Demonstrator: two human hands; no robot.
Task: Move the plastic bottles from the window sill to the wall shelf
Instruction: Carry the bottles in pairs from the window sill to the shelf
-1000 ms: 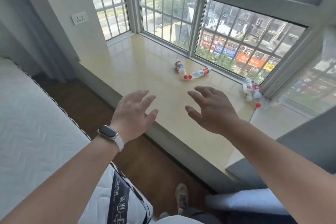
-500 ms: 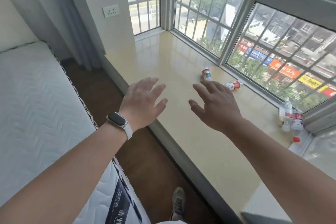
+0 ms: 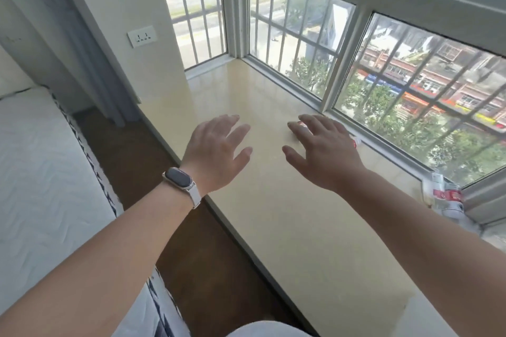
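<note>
Plastic bottles (image 3: 301, 125) lie at one o'clock under my right hand (image 3: 325, 150); both hands spread, empty; left hand (image 3: 216, 149) hovers; I'd grip each mid-body on the sill (image 3: 287, 221)

One view only, head-worn: I'm looking forward and down, standing close over the window sill (image 3: 287, 227), facing the barred corner window (image 3: 301, 44); mattress (image 3: 41, 172) edges in left.

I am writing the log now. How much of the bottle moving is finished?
Nothing looks done: bottles lie on the window sill, two in the right corner. Both hands are open and empty; the right hand hangs over one. All moving is left.
</note>
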